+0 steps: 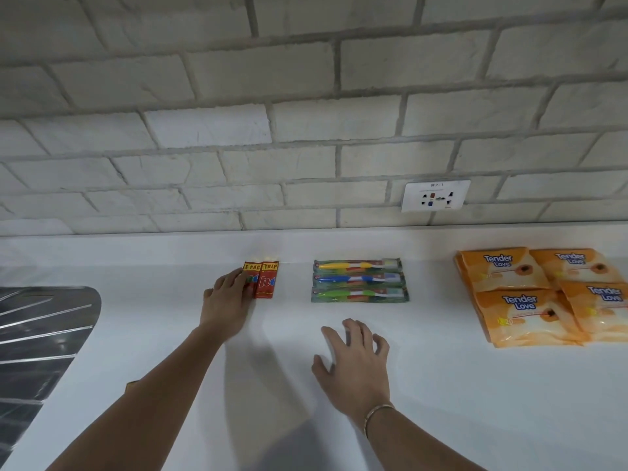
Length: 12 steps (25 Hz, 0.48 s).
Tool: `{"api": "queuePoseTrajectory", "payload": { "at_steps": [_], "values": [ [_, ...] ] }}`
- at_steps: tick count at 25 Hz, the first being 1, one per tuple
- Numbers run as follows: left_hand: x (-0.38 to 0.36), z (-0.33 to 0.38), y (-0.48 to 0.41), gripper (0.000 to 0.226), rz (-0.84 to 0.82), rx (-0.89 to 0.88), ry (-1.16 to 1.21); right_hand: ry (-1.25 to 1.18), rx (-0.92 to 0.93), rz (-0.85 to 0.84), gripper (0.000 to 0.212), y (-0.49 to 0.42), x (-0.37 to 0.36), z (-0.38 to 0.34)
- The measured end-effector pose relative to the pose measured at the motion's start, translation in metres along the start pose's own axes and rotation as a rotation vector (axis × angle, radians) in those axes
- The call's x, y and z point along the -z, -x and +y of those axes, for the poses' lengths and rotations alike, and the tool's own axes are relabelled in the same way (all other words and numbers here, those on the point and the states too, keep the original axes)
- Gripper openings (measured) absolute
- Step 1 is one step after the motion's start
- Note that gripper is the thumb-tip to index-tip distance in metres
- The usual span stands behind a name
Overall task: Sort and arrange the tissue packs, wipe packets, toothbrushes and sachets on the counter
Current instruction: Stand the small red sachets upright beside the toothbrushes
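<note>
The left hand [227,295] reaches forward on an outstretched arm, fingers nearly straight and resting against the left of two red foil sachets [266,282]. These lie side by side, left of a row of three packaged toothbrushes [359,281]. The right hand [353,358] holds nothing. Its fingers are spread and loosely bent, low over the white counter [424,385] just in front of the toothbrushes. Four orange wipe packets [543,294] lie well right of the toothbrushes.
</note>
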<state>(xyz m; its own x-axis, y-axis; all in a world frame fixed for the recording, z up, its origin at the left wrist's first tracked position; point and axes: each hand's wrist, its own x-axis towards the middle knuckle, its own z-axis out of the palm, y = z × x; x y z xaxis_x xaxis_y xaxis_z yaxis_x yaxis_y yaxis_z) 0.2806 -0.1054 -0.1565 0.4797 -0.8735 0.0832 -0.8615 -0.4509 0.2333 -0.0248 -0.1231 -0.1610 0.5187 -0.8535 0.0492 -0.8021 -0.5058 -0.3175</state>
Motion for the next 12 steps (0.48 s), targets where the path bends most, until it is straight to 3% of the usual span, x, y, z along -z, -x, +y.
{"api": "queuePoseTrajectory", "payload": {
  "at_steps": [4,12],
  "values": [
    [0.008,-0.001,0.018,0.043,0.100,0.128,0.150,-0.012,-0.002,-0.005,0.054,0.000,0.000,0.001],
    [0.042,-0.061,0.132,0.022,0.213,0.416,-0.032,-0.004,0.003,0.005,0.053,0.000,-0.001,0.001]
  ]
}}
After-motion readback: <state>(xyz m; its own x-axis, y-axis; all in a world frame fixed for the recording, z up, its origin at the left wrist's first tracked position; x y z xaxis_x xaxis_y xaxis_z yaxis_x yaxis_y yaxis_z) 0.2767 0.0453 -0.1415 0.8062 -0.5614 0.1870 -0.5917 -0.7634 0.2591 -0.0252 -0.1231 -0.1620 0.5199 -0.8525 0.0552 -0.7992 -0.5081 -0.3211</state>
